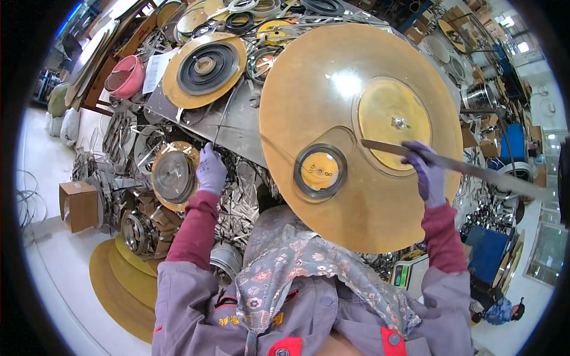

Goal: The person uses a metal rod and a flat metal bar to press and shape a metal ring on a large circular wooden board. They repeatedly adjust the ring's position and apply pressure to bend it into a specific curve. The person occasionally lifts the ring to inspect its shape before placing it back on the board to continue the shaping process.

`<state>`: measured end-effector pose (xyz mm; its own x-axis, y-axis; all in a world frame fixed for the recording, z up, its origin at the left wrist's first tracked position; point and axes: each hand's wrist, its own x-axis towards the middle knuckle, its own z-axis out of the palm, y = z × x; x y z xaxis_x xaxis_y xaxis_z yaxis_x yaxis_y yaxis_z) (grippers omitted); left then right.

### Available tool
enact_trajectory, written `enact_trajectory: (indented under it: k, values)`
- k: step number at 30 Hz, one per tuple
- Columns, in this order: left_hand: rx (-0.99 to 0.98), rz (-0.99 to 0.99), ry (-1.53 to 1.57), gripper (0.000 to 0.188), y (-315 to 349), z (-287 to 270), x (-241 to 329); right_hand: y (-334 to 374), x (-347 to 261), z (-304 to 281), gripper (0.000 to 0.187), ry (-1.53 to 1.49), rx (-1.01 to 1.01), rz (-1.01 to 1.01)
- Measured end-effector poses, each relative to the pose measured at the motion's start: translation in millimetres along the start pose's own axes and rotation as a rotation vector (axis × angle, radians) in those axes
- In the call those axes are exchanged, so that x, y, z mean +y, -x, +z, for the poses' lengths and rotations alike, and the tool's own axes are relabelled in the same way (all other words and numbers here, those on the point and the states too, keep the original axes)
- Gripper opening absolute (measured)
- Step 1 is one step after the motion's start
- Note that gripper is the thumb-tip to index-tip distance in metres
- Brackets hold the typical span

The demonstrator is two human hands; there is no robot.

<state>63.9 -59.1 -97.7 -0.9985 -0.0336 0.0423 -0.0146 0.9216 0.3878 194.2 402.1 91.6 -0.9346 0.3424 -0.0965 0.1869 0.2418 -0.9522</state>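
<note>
My right hand (425, 172), in a purple glove, is closed around a long flat metal strip (475, 169). The strip reaches over the large amber disc (362, 219) and runs out to the right, blurred at its far end. Purple-gloved too, my left hand (211, 170) pinches what looks like a thin dark strip (224, 111) rising toward the table. On the large disc lies a dark coiled ring (300, 178) around a small yellow core (320, 171). A smaller yellow disc (386, 110) with a bolt at its middle rests farther right.
A disc with a dark coil (205, 68) lies at the table's far left, near a pink bucket (127, 77). Tangled metal strips (243, 204) fill the space below the table edge. At left stand a cardboard box (80, 206) and leaning amber discs (119, 285). A scale (409, 273) sits lower right.
</note>
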Motion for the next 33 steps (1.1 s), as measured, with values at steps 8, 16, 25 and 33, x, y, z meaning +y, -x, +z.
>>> enact_trajectory:
  k: [8,16,25,33]
  values:
    - [-0.497,0.018,0.783,0.048,49,-118,21,-121,11,28,0.021,0.010,-0.363,0.106]
    - [-0.779,0.305,0.539,0.045,73,-147,32,-267,29,-29,0.021,-0.006,-0.074,0.131]
    - [-0.828,0.318,0.494,0.049,67,-130,34,-289,114,-208,0.030,1.022,0.475,0.051]
    - [-0.825,0.409,0.508,0.052,58,-115,26,-284,28,-148,0.026,1.505,0.454,-0.109]
